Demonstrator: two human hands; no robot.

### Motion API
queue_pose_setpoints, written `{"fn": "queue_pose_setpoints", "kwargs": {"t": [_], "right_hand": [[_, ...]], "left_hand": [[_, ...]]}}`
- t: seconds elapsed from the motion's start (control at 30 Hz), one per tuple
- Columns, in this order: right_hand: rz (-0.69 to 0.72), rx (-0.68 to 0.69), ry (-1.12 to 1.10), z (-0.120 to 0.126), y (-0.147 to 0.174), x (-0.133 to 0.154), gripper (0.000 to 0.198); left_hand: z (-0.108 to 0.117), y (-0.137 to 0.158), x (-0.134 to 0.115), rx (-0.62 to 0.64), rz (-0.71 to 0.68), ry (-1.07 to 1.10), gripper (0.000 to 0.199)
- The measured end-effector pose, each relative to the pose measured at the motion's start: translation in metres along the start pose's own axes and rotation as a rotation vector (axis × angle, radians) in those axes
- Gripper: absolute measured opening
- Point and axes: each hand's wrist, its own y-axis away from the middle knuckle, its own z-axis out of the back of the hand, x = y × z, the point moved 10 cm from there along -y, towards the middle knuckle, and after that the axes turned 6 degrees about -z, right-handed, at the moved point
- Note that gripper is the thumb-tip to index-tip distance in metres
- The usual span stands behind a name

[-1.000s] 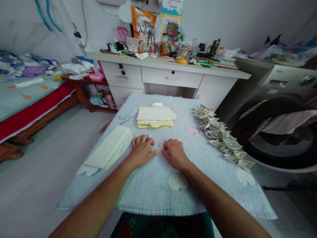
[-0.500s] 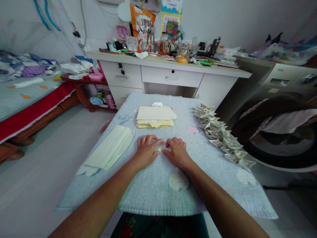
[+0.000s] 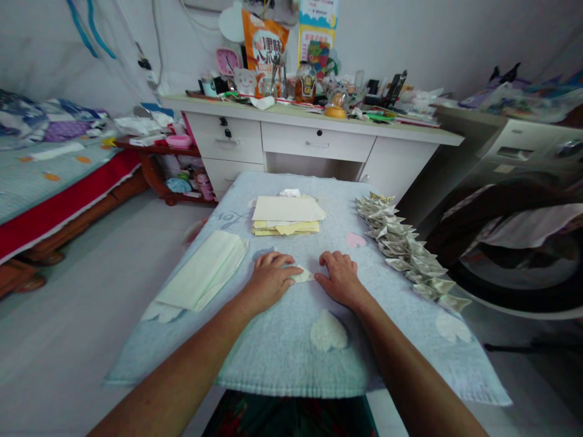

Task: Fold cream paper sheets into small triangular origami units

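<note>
A small pale piece of folded paper (image 3: 304, 276) lies on the cloth-covered table between my hands, narrowing to a point on the right. My left hand (image 3: 272, 280) is closed on its left end, thumb and fingertips pressing it down. The thumb of my right hand (image 3: 339, 278) reaches the paper's right tip, while its other fingers are lifted apart and hold nothing. Beyond my hands sits a stack of cream and yellow paper (image 3: 288, 209). Left of them lies a thicker pile of pale green-white sheets (image 3: 203, 270). Several pointed folded-paper pieces (image 3: 405, 249) stand in rows on the right.
A blue patterned cloth (image 3: 291, 352) covers the table. Behind it is a white desk (image 3: 314, 142) crowded with a jar (image 3: 305, 84), an orange bag (image 3: 265, 48) and a pink clock (image 3: 227, 61). A washing machine (image 3: 523, 142) stands right; a bed (image 3: 68, 164) is left.
My right hand has moved a little to the right, away from my left hand. More of the folded paper now shows between them.
</note>
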Motion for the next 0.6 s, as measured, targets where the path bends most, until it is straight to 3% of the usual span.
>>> {"fn": "queue_pose_setpoints", "kwargs": {"t": [0.2, 0.4, 0.6], "right_hand": [[0.016, -0.021, -0.073, 0.009, 0.0, -0.014, 0.025], [0.286, -0.011, -0.2, 0.01, 0.014, 0.028, 0.022], [0.311, 0.015, -0.195, 0.0, 0.012, 0.038, 0.015]], "left_hand": [[0.0, 0.0, -0.001, 0.012, -0.004, 0.019, 0.033], [0.004, -0.001, -0.014, -0.007, -0.079, 0.083, 0.033], [0.006, -0.004, -0.018, -0.044, -0.102, 0.1, 0.032]]}}
